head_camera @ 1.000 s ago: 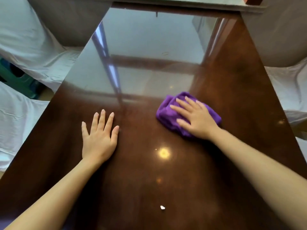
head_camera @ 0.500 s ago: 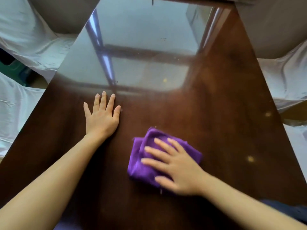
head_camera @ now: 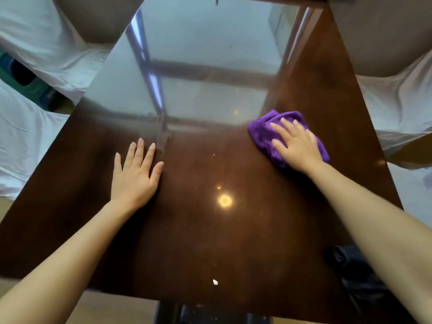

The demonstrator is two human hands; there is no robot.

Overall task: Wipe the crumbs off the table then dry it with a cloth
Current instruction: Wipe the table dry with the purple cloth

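A glossy dark brown table (head_camera: pixel 233 242) fills the view. My right hand (head_camera: pixel 297 146) presses flat on a folded purple cloth (head_camera: pixel 264 134) at the right side of the table, fingers spread over it. My left hand (head_camera: pixel 133 176) lies flat on the table at the left, fingers apart, holding nothing. One small white crumb (head_camera: pixel 215 282) sits near the table's near edge, well apart from both hands. A tiny speck (head_camera: pixel 219 187) lies near the middle.
Chairs under white covers stand left (head_camera: pixel 35 127) and right (head_camera: pixel 397 104) of the table. A dark object (head_camera: pixel 357 274) lies at the table's near right, partly behind my right forearm. A green bin (head_camera: pixel 21 78) shows at far left.
My right hand slid the purple cloth from far-centre toward me and left, then back out to the far right. The left hand stayed flat in place.
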